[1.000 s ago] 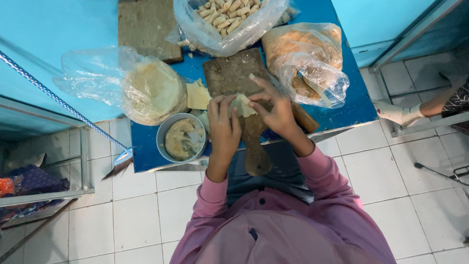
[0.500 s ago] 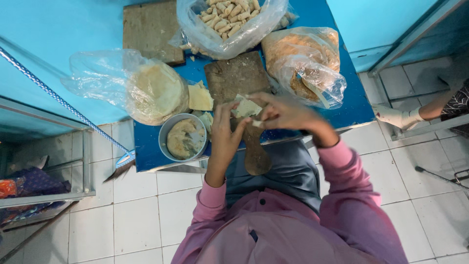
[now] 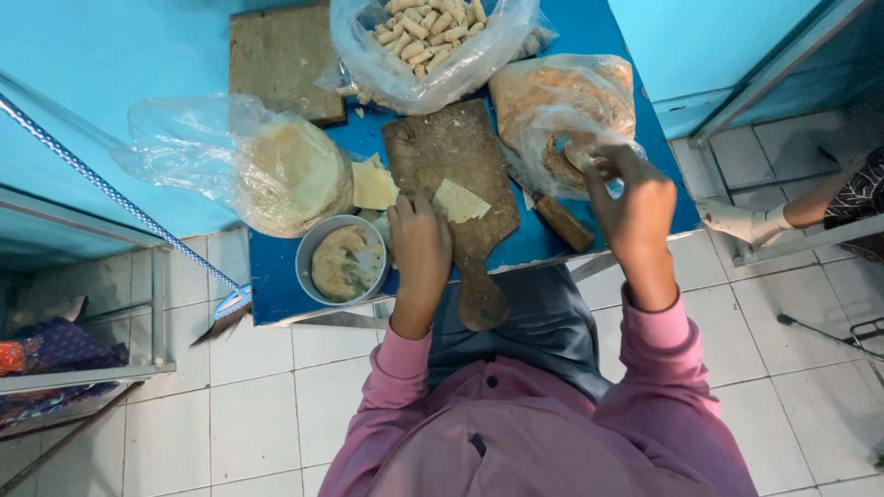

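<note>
- Blue rectangular table top, seen from above, carries everything; white tiled floor below it.
- Clear plastic bag of round flat pale wrappers on the table's left part, touching the loose wrapper pieces beside it.
- Clear plastic bag of small pale rolled snacks at the top, partly over the far end of the board.
- Clear plastic bag of orange-brown filling on the right part of the table.
- Brown wooden paddle-shaped cutting board in the middle, handle pointing toward the person and past the table edge.
- Round grey metal bowl of pale paste near the front edge, just left of the left hand.
- Left hand lies on the board's left edge, fingers loosely curled, holding nothing; fingertips just beside the small pale wrapper sheet, which lies flat on the board.
- Right hand at the filling bag's opening, fingertips pinched narrow on the plastic or filling; cannot tell which.
</note>
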A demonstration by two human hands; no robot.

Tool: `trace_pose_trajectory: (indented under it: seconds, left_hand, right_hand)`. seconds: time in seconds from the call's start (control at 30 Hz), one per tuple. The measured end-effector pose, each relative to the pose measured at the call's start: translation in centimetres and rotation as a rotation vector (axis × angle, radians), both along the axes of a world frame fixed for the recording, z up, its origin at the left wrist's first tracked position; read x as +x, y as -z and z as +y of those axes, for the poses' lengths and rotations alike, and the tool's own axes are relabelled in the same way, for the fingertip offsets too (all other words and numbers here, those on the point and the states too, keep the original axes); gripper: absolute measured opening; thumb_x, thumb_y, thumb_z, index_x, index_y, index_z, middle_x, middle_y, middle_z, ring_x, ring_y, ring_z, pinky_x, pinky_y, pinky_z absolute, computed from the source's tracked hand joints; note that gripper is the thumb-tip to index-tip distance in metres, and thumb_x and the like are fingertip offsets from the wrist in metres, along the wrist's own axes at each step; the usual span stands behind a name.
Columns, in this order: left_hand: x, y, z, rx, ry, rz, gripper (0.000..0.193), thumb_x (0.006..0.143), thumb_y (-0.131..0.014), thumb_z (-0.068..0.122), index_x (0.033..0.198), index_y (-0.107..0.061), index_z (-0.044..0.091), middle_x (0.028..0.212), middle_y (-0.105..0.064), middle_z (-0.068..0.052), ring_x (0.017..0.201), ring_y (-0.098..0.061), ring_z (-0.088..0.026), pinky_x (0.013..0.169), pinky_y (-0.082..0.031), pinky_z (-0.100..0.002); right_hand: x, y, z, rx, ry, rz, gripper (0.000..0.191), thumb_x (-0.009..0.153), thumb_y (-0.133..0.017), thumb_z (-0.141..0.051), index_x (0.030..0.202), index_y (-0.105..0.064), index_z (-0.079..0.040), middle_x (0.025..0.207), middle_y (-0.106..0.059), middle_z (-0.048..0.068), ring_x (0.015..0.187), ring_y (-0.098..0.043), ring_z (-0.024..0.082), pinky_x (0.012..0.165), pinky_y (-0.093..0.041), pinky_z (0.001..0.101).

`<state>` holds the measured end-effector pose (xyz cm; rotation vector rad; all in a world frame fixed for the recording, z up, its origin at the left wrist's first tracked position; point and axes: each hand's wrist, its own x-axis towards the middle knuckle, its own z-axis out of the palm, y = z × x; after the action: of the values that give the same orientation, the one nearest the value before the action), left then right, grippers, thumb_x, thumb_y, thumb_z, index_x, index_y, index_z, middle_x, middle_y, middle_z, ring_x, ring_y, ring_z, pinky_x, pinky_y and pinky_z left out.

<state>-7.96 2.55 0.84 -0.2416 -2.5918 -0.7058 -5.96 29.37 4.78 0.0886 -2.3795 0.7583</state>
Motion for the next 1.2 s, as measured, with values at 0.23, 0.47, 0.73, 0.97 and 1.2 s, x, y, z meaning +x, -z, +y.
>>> trace_pose_trajectory:
  seconds: [0.23,0.47,0.73,0.97,1.2]
  left_hand:
    - [-1.2,0.5,0.8,-0.008,0.006,-0.042,0.043,0.080,-0.064,-0.001,0.122,-0.058,-0.010,0.113,-0.060,-0.029,0.104,-0.056,-0.048,0.090,-0.046,-0.052]
    - [-1.5,-0.5,2.8,0.192,0.145,-0.097,0.014,0.092,-0.066,0.007,0.104,-0.063,0.001,0.091,-0.069,-0.023,0.084,-0.066,-0.045,0.073,-0.048,-0.054]
    - [-1.2,-1.1,5.3,0.559,0.314,-0.143,0.009,0.096,-0.063,0.011,0.100,-0.063,0.003,0.083,-0.071,-0.018,0.070,-0.073,-0.036,0.059,-0.053,-0.044]
    - [0.5,0.1,2.6,0.332,0.167,-0.030,0.009,0.093,-0.066,0.005,0.098,-0.064,-0.002,0.090,-0.069,-0.022,0.083,-0.068,-0.042,0.070,-0.050,-0.048]
    - [2.1,-0.7,1.5,0.333,0.113,-0.068,0.011,0.094,-0.067,0.003,0.103,-0.070,-0.002,0.095,-0.070,-0.022,0.085,-0.068,-0.041,0.074,-0.051,-0.048]
  right_hand:
    - [0.9,4.1,2.3,0.322,0.182,-0.077,0.035,0.084,-0.085,-0.015,0.115,-0.069,-0.011,0.093,-0.074,0.011,0.088,-0.071,0.033,0.072,-0.055,0.0432]
    - [-0.7,5.8,2.9,-0.073,0.071,0.005,0.035,0.093,-0.076,0.000,0.124,-0.061,-0.004,0.101,-0.075,0.017,0.081,-0.074,0.033,0.068,-0.058,0.0380]
    - [-2.2,5.7,2.5,-0.175,0.090,0.204,0.033,0.096,-0.068,0.012,0.126,-0.058,0.002,0.107,-0.077,0.018,0.089,-0.079,0.028,0.074,-0.061,0.0328]
    - [-2.1,6.1,2.7,-0.356,-0.029,0.137,0.027,0.098,-0.064,0.014,0.123,-0.055,0.005,0.104,-0.078,0.018,0.089,-0.079,0.022,0.076,-0.062,0.0297]
    - [-2.3,6.8,3.5,-0.553,-0.020,0.138,0.025,0.099,-0.061,0.015,0.119,-0.049,0.005,0.100,-0.077,0.020,0.085,-0.079,0.019,0.073,-0.062,0.0281]
